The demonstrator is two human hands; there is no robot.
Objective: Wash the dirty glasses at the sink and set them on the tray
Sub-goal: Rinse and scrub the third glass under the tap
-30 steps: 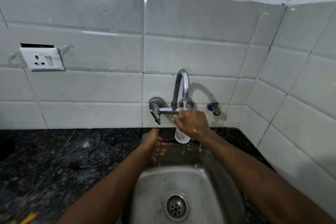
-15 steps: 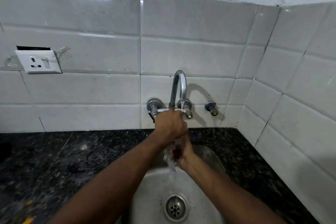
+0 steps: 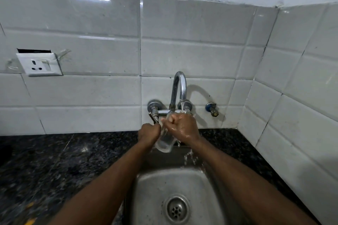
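Note:
A clear glass (image 3: 164, 142) is held upright under the running chrome tap (image 3: 180, 87), above the back of the steel sink (image 3: 146, 193). My right hand (image 3: 184, 127) is wet and wraps the glass's upper part from the right. My left hand (image 3: 149, 132) is closed as a fist at the glass's left side, just below the tap's lever handle (image 3: 153, 118); whether it grips the glass or the lever is unclear. Water falls onto the right hand and spills into the sink. No tray is in view.
Black granite counter (image 3: 45, 166) lies left and right of the sink. White tiled walls meet in a corner at the right. A wall socket (image 3: 39, 64) sits at left, a small blue-capped valve (image 3: 212, 109) right of the tap. The drain (image 3: 176, 210) is at the sink's bottom.
The right hand has lifted the glass back up under the spout from low in the sink. The left hand has come down off the tap body to the glass's left side. Water still runs.

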